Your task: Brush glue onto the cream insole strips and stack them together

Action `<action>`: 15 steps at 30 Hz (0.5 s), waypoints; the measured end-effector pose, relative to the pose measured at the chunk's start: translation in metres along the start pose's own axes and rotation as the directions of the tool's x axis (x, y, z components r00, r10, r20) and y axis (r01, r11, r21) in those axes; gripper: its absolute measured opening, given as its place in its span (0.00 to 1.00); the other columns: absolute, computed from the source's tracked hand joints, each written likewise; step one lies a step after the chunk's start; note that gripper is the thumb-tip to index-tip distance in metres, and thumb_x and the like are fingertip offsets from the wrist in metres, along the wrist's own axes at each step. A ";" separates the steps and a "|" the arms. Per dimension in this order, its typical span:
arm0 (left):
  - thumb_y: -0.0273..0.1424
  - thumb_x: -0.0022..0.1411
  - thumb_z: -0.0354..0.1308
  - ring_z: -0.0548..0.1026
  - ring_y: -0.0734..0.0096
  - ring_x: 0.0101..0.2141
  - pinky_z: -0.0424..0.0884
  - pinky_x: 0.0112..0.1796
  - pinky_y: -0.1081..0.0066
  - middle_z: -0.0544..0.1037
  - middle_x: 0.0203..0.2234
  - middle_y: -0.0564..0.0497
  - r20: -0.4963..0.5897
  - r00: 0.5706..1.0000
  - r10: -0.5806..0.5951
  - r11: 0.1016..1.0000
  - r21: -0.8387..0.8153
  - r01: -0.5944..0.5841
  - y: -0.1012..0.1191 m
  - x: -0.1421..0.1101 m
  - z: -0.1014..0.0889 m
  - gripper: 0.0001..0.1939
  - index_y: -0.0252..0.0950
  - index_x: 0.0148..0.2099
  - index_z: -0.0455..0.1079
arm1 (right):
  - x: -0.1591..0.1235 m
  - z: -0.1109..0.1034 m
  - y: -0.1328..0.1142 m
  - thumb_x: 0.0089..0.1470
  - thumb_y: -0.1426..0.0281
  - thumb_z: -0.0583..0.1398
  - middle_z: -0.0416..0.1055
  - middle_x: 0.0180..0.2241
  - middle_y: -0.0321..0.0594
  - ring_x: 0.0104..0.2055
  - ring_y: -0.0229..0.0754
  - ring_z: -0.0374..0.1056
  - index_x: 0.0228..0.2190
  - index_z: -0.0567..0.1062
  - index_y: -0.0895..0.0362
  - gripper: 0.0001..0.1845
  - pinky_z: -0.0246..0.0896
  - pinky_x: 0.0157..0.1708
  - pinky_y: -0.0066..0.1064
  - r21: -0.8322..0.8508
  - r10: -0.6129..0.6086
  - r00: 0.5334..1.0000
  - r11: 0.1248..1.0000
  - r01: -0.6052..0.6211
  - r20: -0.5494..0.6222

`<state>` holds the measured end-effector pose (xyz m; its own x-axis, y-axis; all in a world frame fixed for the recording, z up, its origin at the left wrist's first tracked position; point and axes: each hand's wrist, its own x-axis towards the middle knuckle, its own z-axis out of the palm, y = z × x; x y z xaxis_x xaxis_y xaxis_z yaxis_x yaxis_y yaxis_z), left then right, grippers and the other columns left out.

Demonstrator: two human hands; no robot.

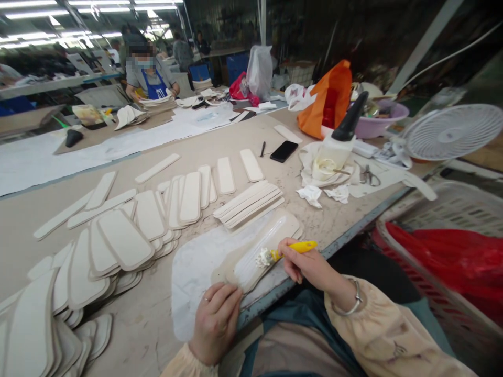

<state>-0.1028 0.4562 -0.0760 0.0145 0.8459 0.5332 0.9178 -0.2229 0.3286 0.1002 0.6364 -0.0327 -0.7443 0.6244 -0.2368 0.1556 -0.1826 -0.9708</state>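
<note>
My right hand [301, 262] is closed around the yellow handle of a brush [301, 247]. The white-coated bristles touch a long, pale panel [267, 243] that has a wet, shiny white coat on it. My left hand [218, 319] rests with fingers bent at the near left end of this panel; whether it pinches the edge I cannot tell. Under the panel lies a white sheet [192, 272]. Just beyond sits a stack of narrow cream strips [249, 201]. Rows of overlapping cream panels [126, 238] spread to the left.
A white glue bottle [334, 152] with a black nozzle stands at the right, near crumpled tissues [310, 195], scissors [369, 176] and a phone [284, 151]. Behind are an orange bag [326, 102] and a white fan [454, 131]. A basket [432, 209] stands beside the table edge. A co-worker [151, 78] works across.
</note>
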 end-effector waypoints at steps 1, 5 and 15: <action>0.19 0.60 0.56 0.72 0.64 0.42 0.72 0.45 0.62 0.76 0.39 0.46 0.002 1.000 0.003 1.000 0.003 -0.003 -0.001 0.000 0.000 0.13 0.36 0.46 0.73 | 0.000 -0.007 -0.001 0.60 0.52 0.49 0.62 0.13 0.27 0.13 0.31 0.54 0.30 0.64 0.55 0.20 0.49 0.15 0.22 -0.021 -0.009 0.999 1.000 0.008 -0.036; 0.20 0.60 0.56 0.72 0.65 0.42 0.71 0.45 0.64 0.76 0.40 0.46 0.017 1.000 0.019 1.000 0.004 -0.019 -0.002 0.000 0.000 0.13 0.36 0.46 0.73 | 0.001 -0.030 -0.007 0.58 0.50 0.50 0.62 0.13 0.28 0.13 0.33 0.56 0.29 0.64 0.55 0.21 0.50 0.15 0.24 -0.091 -0.015 0.982 0.996 -0.002 -0.186; 0.19 0.60 0.55 0.72 0.64 0.43 0.71 0.46 0.64 0.76 0.40 0.45 -0.002 0.999 0.042 0.999 0.000 -0.042 -0.005 -0.001 0.001 0.14 0.35 0.47 0.73 | 0.007 -0.059 -0.001 0.57 0.49 0.52 0.61 0.14 0.29 0.14 0.35 0.56 0.30 0.65 0.54 0.21 0.53 0.16 0.27 -0.176 -0.100 0.901 0.984 0.027 -0.423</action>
<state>-0.1066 0.4567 -0.0786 0.0520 0.8350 0.5478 0.9162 -0.2581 0.3065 0.1334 0.6858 -0.0355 -0.4113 0.9019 -0.1322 0.2468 -0.0294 -0.9686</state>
